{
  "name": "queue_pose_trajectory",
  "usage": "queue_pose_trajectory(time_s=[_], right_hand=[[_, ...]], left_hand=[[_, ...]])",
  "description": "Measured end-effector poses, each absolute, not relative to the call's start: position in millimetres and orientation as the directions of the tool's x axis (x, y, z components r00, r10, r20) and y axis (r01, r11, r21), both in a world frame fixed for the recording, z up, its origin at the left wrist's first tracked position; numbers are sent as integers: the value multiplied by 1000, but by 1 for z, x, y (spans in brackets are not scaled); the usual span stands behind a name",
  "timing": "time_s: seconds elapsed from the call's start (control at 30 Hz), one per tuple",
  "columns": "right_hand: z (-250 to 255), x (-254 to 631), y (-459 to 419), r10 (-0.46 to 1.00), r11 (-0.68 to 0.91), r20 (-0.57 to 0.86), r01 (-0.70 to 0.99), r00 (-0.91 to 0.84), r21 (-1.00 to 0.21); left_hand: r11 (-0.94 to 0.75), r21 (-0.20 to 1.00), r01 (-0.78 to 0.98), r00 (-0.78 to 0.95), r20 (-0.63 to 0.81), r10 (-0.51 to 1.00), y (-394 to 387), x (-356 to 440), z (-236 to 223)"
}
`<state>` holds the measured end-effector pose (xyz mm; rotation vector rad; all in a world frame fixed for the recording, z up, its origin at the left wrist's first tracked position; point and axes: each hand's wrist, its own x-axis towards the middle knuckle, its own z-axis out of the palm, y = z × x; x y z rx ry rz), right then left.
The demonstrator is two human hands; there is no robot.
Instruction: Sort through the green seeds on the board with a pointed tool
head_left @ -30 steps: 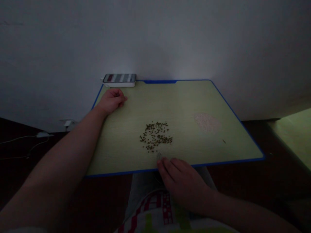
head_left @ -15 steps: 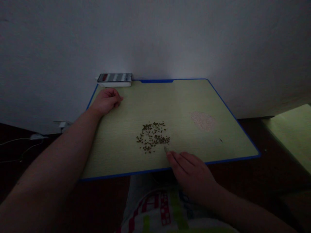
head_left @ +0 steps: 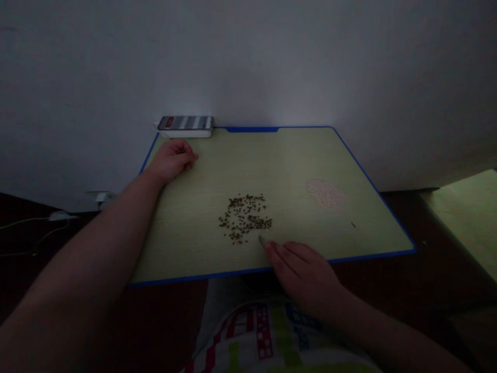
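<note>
My right hand (head_left: 301, 269) is closed in a pinch at the near edge of the table. Its fingers grip what looks like a pair of tweezers (head_left: 261, 240), with only the thin grey tip showing. Just beyond and left of that tip, small dark green beans (head_left: 256, 223) lie scattered in a loose patch. My left hand (head_left: 174, 158) rests with curled fingers on the table's far left part, and nothing shows in it. Off to the right is a flat patch of pale, fine grains (head_left: 326, 194), apart from both hands.
The pale yellow table (head_left: 287, 155) has a blue rim and stands against a wall. A phone (head_left: 186, 123) lies on a white box (head_left: 190, 133) at the back left corner. A small dark sliver (head_left: 353, 224) lies near the right edge. White cables (head_left: 58, 217) run at left.
The tweezers' tip has shifted slightly left and shows more clearly. The view has moved a little. My left hand stays in place, and the bean patch looks much the same.
</note>
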<state>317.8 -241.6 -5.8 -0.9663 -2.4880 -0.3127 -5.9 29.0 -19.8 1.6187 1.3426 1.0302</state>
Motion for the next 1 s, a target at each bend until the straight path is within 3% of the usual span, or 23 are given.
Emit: queue_pose_trajectory(time_s=[0.27,0.53,1.0], right_hand=[[-3,322,-253,571,767,436,642,-696,20],[-7,336,-245,591,715,459,694,-664,84],[-2,320,-253,532,806,431,591,-729,5]], left_hand=[[-148,933,327,105,120,987,32,-7,-25],[-147,928,342,111,115,987,30,-5,-23],[-141,921,363,118,105,987,30,-6,-24]])
